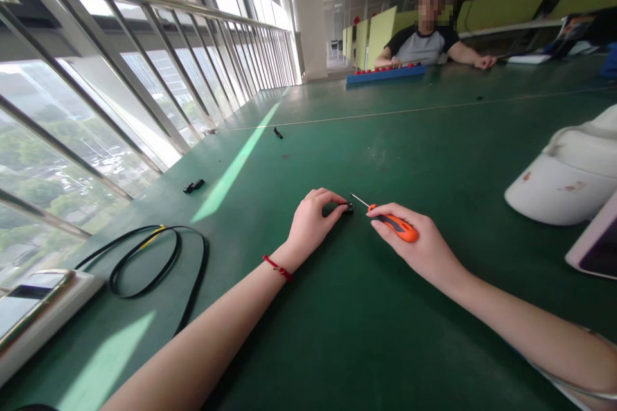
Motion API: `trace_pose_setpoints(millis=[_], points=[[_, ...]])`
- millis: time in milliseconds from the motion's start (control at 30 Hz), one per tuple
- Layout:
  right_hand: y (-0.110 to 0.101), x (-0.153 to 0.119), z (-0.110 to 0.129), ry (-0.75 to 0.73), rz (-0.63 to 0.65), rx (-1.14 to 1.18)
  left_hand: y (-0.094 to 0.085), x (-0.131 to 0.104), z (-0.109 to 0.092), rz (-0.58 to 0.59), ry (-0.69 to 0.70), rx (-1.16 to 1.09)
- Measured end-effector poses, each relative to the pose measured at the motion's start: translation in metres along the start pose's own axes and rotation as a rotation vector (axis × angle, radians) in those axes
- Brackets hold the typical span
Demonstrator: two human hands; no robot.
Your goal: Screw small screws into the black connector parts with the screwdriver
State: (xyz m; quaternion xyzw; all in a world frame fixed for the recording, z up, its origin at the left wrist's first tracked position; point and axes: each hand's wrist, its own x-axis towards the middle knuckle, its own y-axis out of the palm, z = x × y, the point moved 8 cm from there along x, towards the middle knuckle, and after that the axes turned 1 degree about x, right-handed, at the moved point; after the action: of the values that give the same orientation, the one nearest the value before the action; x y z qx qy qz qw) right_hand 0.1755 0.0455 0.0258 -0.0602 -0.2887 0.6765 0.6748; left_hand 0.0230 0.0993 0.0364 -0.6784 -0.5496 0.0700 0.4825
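Note:
Low over the green table (308,160), my left hand (315,215) pinches a small black part (349,209) between thumb and fingertips. Most of that part is covered by the fingers, so its exact kind cannot be told. My right hand (419,237) is closed around an orange and dark grey screwdriver (396,226). The thin metal shaft points up and to the left, its tip a little above the black part and seemingly apart from it.
A looped black cable (205,257) and a phone (33,308) lie at left. Small black pieces (193,186) rest farther off. A white container (563,173) stands at right. Across the table sits a person (424,45) behind a blue strip (385,75) with red knobs. A metal railing (144,19) borders the left.

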Motion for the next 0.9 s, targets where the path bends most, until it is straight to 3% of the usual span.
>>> trace_pose_setpoints(millis=[200, 333, 633, 900], points=[[-0.003, 0.000, 0.003, -0.060, -0.033, -0.055, 0.001, -0.008, -0.025, 0.026, 0.251, 0.036], [-0.003, 0.001, 0.004, -0.072, -0.029, -0.081, 0.000, -0.012, -0.036, 0.008, 0.324, 0.035], [0.000, 0.001, 0.000, -0.037, -0.008, -0.005, 0.001, -0.015, -0.046, 0.028, 0.359, 0.005], [0.000, 0.003, -0.003, -0.026, -0.008, 0.015, 0.001, -0.014, -0.044, 0.021, 0.313, 0.057]])
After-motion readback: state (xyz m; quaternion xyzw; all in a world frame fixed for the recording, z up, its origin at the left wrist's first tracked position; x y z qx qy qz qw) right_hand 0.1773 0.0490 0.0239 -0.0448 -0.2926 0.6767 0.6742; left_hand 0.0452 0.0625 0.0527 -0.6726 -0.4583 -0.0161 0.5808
